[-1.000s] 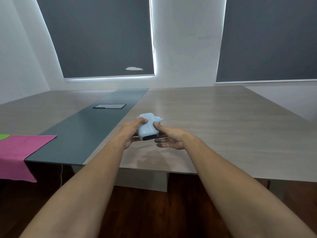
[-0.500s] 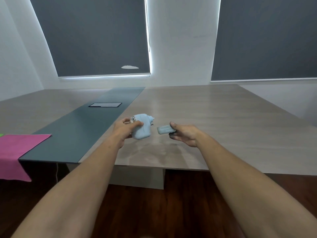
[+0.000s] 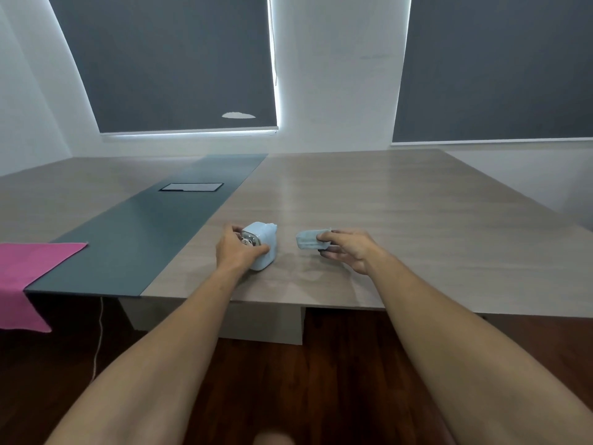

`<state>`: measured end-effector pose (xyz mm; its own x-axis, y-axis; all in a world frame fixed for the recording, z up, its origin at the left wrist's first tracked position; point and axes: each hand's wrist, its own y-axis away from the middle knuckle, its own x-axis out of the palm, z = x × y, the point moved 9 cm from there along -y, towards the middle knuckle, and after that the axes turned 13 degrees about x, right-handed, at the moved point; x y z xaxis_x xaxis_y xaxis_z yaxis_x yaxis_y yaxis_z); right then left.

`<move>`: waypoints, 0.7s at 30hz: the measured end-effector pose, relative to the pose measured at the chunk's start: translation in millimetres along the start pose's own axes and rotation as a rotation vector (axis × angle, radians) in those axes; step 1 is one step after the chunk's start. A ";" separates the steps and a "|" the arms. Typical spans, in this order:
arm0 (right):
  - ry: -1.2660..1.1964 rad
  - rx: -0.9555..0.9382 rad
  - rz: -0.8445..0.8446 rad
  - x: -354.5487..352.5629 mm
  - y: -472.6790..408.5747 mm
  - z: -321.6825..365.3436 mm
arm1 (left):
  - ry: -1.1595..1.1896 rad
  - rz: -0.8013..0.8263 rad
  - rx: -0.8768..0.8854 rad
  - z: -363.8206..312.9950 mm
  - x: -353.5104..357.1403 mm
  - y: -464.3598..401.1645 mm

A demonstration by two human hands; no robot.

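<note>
Over the desk (image 3: pixel 369 200), left hand (image 3: pixel 237 252) grips the pale blue device (image 3: pixel 263 248) steady; right hand (image 3: pixel 349 248) fingers pinch its detached cover (image 3: pixel 308 239) apart.

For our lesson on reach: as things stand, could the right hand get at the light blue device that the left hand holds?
Probably yes: only bare table lies between the right hand and the light blue device, though its fingers pinch a light blue piece.

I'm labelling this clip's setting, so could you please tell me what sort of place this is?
Probably an office meeting room: a large wood-grain table with a dark centre strip and a flush hatch, and grey roller blinds drawn over both windows.
</note>
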<state>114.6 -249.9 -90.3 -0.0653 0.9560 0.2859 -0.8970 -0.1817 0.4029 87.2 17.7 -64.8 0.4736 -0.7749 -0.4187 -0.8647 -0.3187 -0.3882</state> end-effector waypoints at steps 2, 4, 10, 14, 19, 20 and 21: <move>-0.007 0.001 -0.006 -2.0 2.4 0.2 | 0.008 -0.003 -0.017 2.2 1.5 -0.2; -0.009 -0.005 -0.017 -4.4 6.1 1.3 | -0.022 0.023 -0.031 0.9 2.2 -1.2; 0.000 -0.043 -0.081 -15.2 34.1 15.2 | -0.168 0.012 0.054 -47.6 -6.4 1.1; 0.014 -0.087 -0.156 -37.9 67.4 31.1 | -0.200 0.050 0.174 -101.2 6.0 8.7; -0.040 -0.173 -0.234 -90.8 125.5 50.7 | -0.132 0.154 0.305 -164.5 51.9 32.4; -0.047 -0.191 -0.251 -103.0 137.9 53.4 | -0.116 0.175 0.319 -175.2 63.3 39.1; -0.053 -0.209 -0.266 -115.6 149.5 55.8 | -0.096 0.200 0.330 -185.3 75.6 46.7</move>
<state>12.4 -400.5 -14.6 0.2009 0.9494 0.2415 -0.9501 0.1288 0.2841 51.6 -156.9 37.5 0.3284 -0.7443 -0.5816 -0.8486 0.0379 -0.5277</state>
